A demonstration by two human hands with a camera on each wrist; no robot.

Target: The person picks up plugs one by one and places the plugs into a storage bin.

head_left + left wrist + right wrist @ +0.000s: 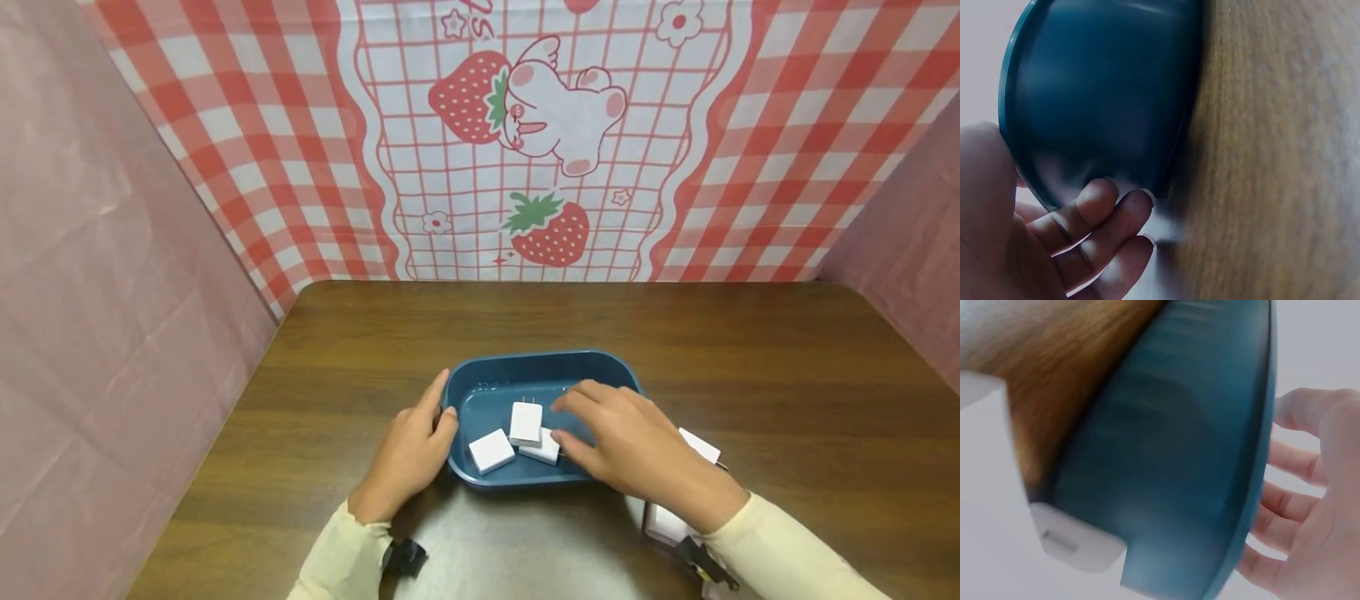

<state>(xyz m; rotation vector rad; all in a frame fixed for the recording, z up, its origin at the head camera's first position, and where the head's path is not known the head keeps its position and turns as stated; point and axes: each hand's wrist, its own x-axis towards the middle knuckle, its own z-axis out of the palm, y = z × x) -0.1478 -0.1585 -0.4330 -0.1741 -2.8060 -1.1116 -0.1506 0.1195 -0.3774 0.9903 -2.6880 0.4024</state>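
Note:
A blue rectangular tray (540, 482) stands on the table with three white charger plugs in it. One plug (527, 421), its two prongs showing, lies partly over another plug (545, 450); a third plug (491, 451) is at their left. My left hand (408, 450) holds the tray's left end, thumb at the rim and fingers (1132, 212) against the outer wall. Over the right part of the tray is my right hand (626, 433), thumb and fingers spread apart beside the plugs, with nothing between them. In the right wrist view its fingers reach past the rim, tips hidden.
To the right of the tray, partly hidden by my right arm, lie more white plugs, one (699, 446) with prongs and another (666, 525) nearer me. The brown wooden table (360, 333) ends at a red checked cloth (292, 167) behind. Pink cloth (112, 292) hangs at the sides.

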